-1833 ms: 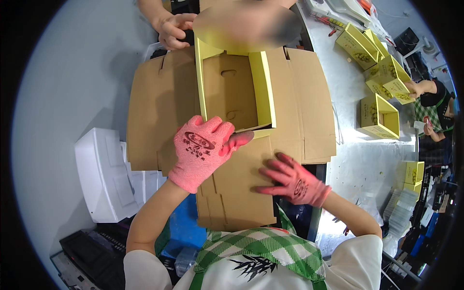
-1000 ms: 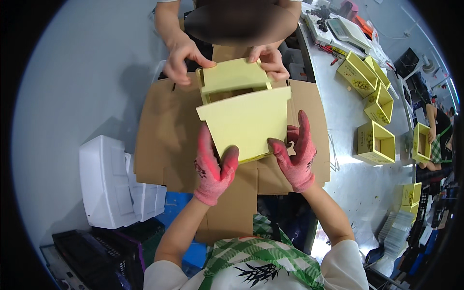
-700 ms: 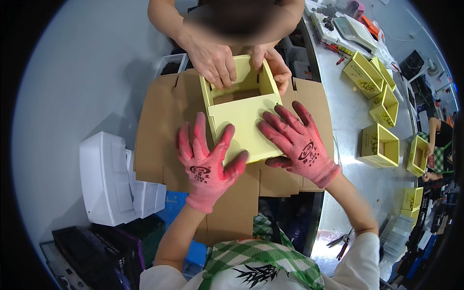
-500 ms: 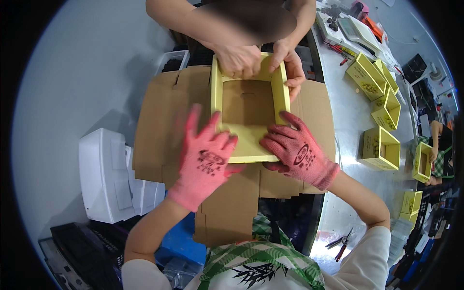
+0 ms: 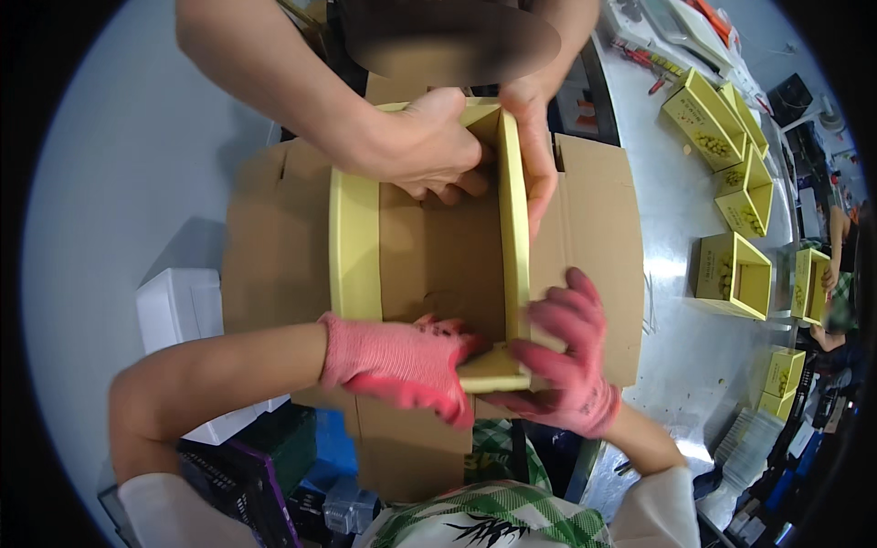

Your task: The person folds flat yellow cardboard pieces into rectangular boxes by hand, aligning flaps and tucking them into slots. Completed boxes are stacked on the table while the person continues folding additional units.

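Yellow box frame standing open on flattened brown cardboard, at centre of view, on grey metal table. Frame walls upright, brown cardboard showing through its open middle.

Left hand, pink glove, laid across near wall of frame from the left, forearm coming in level from lower left. Fingers curled over near edge, tips dipping inside the frame; pressing or clasping, grip closed on that wall.

Right hand, pink glove, at near right corner of frame. Fingers spread and bent, wrapped about the corner where near wall meets right wall; thumb under the near flap, other fingers against the outside of right wall. Holding the frame.

Both gloved hands just beside each other, fingertips almost touching at near wall.

Second person's hands opposite, bare. One bare hand reaching into far end of frame from upper left, fingers bent down inside against far wall. Other bare hand on right wall near far corner, fingers lying flat along its outer side, thumb on the top edge.

Off to the right, on table: several finished yellow boxes, open tops, well apart from frame. White plastic container to left of cardboard, below table level.
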Available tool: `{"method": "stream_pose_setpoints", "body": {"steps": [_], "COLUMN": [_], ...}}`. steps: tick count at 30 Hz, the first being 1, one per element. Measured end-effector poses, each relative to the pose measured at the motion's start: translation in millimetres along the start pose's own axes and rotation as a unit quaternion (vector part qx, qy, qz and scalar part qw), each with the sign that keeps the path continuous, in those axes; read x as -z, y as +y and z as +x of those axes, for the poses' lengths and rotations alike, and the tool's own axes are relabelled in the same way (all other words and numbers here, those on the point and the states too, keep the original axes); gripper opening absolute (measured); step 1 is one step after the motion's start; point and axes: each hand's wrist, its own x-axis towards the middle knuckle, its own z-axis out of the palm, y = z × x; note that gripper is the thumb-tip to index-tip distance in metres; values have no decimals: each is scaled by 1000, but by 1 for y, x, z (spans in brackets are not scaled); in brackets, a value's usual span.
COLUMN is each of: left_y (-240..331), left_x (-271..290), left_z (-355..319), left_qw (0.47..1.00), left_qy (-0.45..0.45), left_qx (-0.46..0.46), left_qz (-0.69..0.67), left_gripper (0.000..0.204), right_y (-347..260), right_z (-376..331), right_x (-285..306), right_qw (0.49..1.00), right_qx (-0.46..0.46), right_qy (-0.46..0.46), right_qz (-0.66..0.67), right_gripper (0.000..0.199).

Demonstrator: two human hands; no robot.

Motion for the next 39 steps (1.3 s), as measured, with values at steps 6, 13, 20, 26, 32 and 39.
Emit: {"method": "stream_pose_setpoints", "body": {"steps": [6,13,20,26,32,39], "left_y": [-1,-12,-14,3,5,-97], "left_x": [11,14,15,14,-44,-140], "left_z": [21,29,38,20,-20,-29], "left_qw": [995,997,987,991,784,595], "left_qy": [-62,-55,-45,22,433,759], "left_qx": [8,-61,-149,-134,-137,-266], "left_qz": [80,8,23,-17,424,4], "left_gripper": [111,107,102,68,46,66], "right_y": [19,25,24,18,-25,-40], "right_z": [-52,-29,-26,-10,52,119], "right_x": [-31,-32,-28,-2,36,-10], "right_qw": [970,975,966,960,930,672], "right_qx": [-218,-205,-227,-216,-108,-123], "right_qy": [-98,-81,-94,-129,-243,-730], "right_qz": [-45,38,77,123,252,-20], "right_gripper": [68,67,68,78,78,70]}}
